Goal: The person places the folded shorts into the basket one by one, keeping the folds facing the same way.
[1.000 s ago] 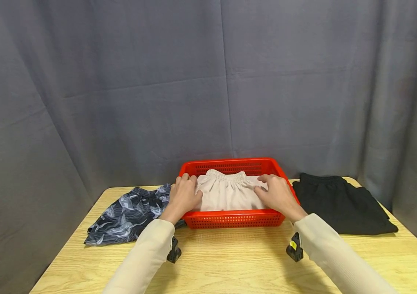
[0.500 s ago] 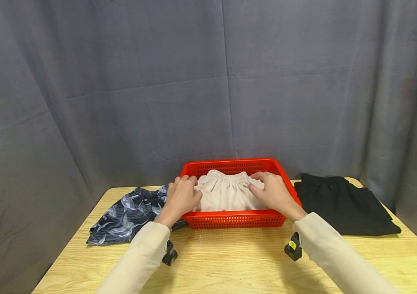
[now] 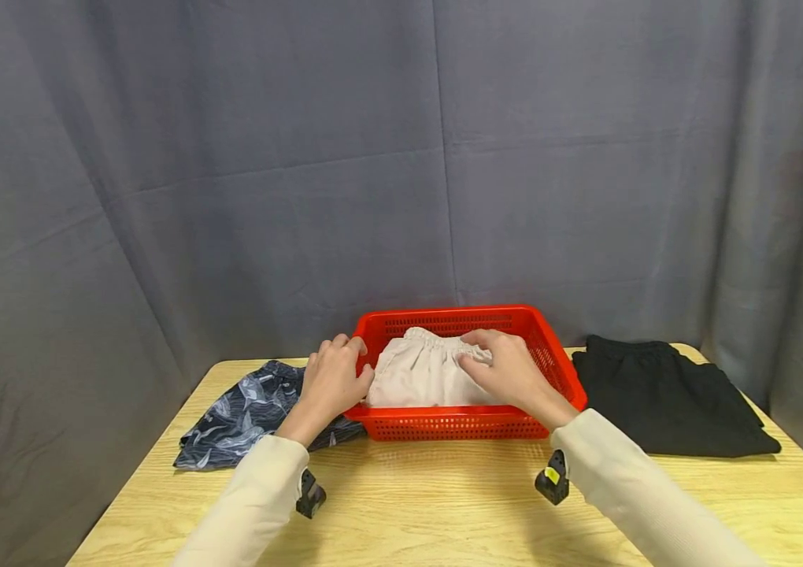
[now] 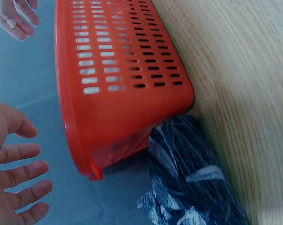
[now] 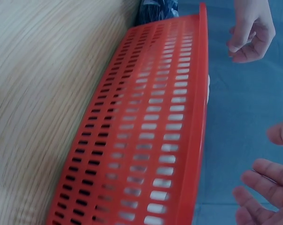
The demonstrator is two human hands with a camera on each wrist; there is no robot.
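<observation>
A red perforated basket [image 3: 458,426] stands mid-table with a folded beige garment [image 3: 412,378] in it. My left hand [image 3: 334,376] hovers at the basket's left rim, fingers spread and holding nothing; the left wrist view shows those straight fingers [image 4: 19,187] beside the basket [image 4: 118,84]. My right hand [image 3: 502,367] lies over the beige garment near its elastic waistband, fingers relaxed. In the right wrist view its fingers [image 5: 265,187] hang loosely above the basket [image 5: 155,136], with the left hand [image 5: 251,28] beyond.
A dark blue patterned garment [image 3: 253,413] lies left of the basket, partly tucked under its corner [image 4: 193,183]. A folded black garment [image 3: 664,398] lies to the right. The wooden table [image 3: 444,504] sits in front of a grey curtain [image 3: 401,157].
Both hands shifted left. The left hand came off the beige garment to the basket's left rim. The right hand slid from the garment's right side toward its middle.
</observation>
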